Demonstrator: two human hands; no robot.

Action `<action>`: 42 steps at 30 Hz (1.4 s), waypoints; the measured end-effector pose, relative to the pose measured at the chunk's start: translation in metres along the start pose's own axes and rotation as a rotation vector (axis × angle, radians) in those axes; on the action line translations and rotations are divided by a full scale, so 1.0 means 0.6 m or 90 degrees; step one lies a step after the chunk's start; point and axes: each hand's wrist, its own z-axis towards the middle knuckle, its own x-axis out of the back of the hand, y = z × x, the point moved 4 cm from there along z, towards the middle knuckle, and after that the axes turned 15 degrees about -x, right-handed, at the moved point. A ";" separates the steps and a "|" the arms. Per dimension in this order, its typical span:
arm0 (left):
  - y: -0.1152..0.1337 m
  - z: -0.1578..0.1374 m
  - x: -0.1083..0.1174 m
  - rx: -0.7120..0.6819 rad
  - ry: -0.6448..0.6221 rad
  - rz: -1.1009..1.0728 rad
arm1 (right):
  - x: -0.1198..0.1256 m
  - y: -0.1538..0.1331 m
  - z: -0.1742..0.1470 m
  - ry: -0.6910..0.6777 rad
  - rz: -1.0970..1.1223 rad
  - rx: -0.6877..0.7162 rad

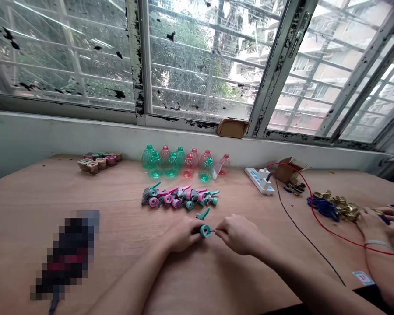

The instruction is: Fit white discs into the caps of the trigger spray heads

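Note:
A spray bottle's trigger head [205,230], with a teal collar and teal lever, is gripped in my left hand [183,234] just above the table. Its collar faces me and to the right. From the right, my right hand [243,234] pinches a thin dark piece [212,231] that reaches to the collar; I cannot tell its kind, as the fingers hide most of it. Just beyond my hands lies a row of several more trigger heads [176,203] in pink, teal and grey. Behind them stand several green bottles [172,166] and red bottles [187,167] without tops.
Small containers [101,163] sit at the back left, and a blurred-out dark object [67,253] lies at left. A power strip [259,181] with red and black cables stands right of the bottles. Another person's hands [374,227] work near gold-coloured parts [344,206] at far right.

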 end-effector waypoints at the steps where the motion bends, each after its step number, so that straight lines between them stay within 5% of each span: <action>1: 0.000 -0.001 0.000 -0.003 -0.004 -0.008 | -0.008 0.002 0.001 -0.003 0.032 0.028; 6: 0.000 -0.002 0.003 -0.009 -0.001 -0.026 | -0.035 0.011 -0.001 0.034 0.116 0.090; 13: 0.005 0.000 0.003 0.012 -0.005 0.012 | -0.009 -0.002 -0.017 0.140 -0.074 0.042; 21: 0.001 0.008 -0.005 -0.019 -0.006 0.014 | -0.008 -0.010 -0.020 0.045 -0.162 0.093; 29: 0.001 0.011 -0.003 -0.026 -0.038 0.001 | -0.021 0.020 0.001 0.041 -0.046 0.048; 42: 0.006 0.010 0.001 -0.035 -0.041 -0.056 | -0.022 0.033 0.016 0.020 0.067 0.191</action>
